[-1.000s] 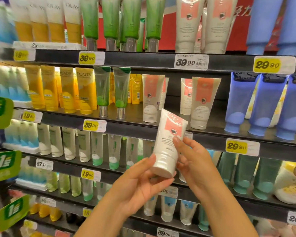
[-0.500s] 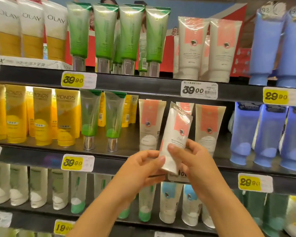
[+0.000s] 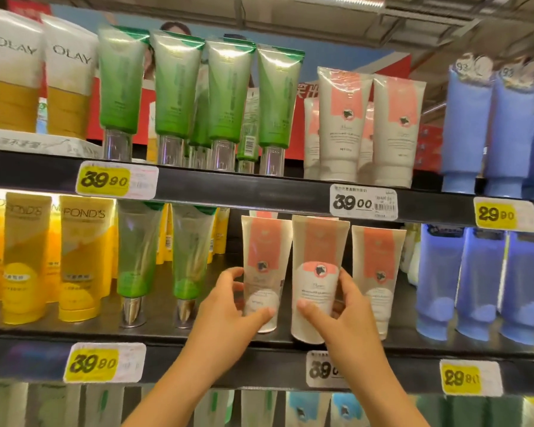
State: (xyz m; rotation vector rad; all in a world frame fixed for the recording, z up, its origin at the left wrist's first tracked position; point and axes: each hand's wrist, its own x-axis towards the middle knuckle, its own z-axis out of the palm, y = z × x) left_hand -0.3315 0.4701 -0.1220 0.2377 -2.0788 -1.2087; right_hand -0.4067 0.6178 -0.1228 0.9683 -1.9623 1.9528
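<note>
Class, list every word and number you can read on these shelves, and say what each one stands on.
"OLAY": white-and-gold tubes.
"POND'S": yellow tubes below.
"39 90": left upper tag and left lower tag.
"39 00": white tag.
"29 90": right upper tag.
Print on left pink tube (left hand grips it) and middle pink tube (right hand): too blurred.
</note>
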